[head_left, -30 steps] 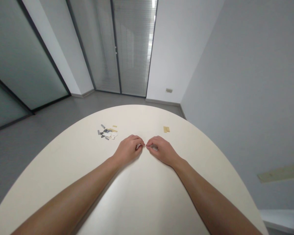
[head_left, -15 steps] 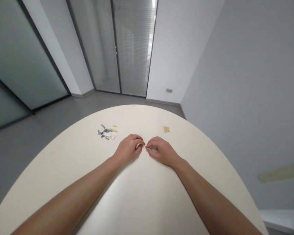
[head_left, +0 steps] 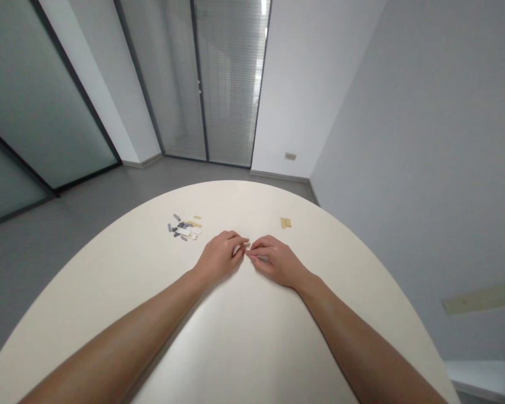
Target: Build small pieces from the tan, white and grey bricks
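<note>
My left hand and my right hand meet fingertip to fingertip over the middle of the white table. Both are closed in a pinch. Something small and pale shows between the fingertips, too small to name. Beyond my left hand lies a loose pile of small flat pieces in grey, black, white and yellow, perhaps building bricks. Past my right hand sit a few yellow pieces, side by side or joined; I cannot tell which. Neither hand touches these two groups.
The round white table curves away to its far edge. Behind it stand a glass door with blinds and a frosted glass partition. A pale wall rises to the right, with a socket plate low on the back wall.
My right fingertips have shifted slightly left, up against the left ones. My left index finger has straightened a little. The pile and the yellow pieces have stayed where they were.
</note>
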`<state>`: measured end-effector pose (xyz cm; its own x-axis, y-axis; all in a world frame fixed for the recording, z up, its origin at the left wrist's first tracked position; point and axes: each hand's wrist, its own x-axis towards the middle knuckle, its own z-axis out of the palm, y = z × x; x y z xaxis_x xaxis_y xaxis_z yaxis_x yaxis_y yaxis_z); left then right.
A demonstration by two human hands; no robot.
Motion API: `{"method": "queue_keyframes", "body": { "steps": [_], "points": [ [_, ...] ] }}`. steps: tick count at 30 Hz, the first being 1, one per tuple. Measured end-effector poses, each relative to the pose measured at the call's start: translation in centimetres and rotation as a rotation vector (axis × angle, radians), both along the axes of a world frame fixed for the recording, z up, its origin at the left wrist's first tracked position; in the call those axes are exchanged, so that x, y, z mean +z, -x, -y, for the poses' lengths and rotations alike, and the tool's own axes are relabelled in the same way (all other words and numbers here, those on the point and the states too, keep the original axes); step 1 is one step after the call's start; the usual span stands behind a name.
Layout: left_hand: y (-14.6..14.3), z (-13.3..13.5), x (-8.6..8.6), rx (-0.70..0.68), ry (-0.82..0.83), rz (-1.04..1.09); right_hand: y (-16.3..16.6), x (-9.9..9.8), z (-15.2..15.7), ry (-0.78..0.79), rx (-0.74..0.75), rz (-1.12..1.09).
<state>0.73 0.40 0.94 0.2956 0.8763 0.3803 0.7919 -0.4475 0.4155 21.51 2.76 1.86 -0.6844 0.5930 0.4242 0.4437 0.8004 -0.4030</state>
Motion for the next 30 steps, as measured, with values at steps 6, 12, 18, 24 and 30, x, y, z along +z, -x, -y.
{"method": "queue_keyframes", "body": {
  "steps": [6,12,18,24,30],
  "points": [
    [-0.12,0.08,-0.05,0.028,0.002,0.007,0.29,-0.39,-0.32,-0.063,-0.151,0.067],
    [-0.24,0.17,0.15,0.031,0.005,0.014,0.20,-0.60,-0.41,-0.037,-0.401,0.160],
    [-0.22,0.14,0.07,0.031,-0.005,0.009,0.40,-0.53,-0.34,-0.012,-0.540,0.271],
    [-0.29,0.20,0.36,0.024,0.001,-0.002,0.22,-0.71,-0.88,0.015,-0.593,0.297],
    [-0.28,0.20,0.33,0.024,-0.001,0.001,-0.06,-0.88,-0.97,-0.003,-0.554,0.217]
  ]
}}
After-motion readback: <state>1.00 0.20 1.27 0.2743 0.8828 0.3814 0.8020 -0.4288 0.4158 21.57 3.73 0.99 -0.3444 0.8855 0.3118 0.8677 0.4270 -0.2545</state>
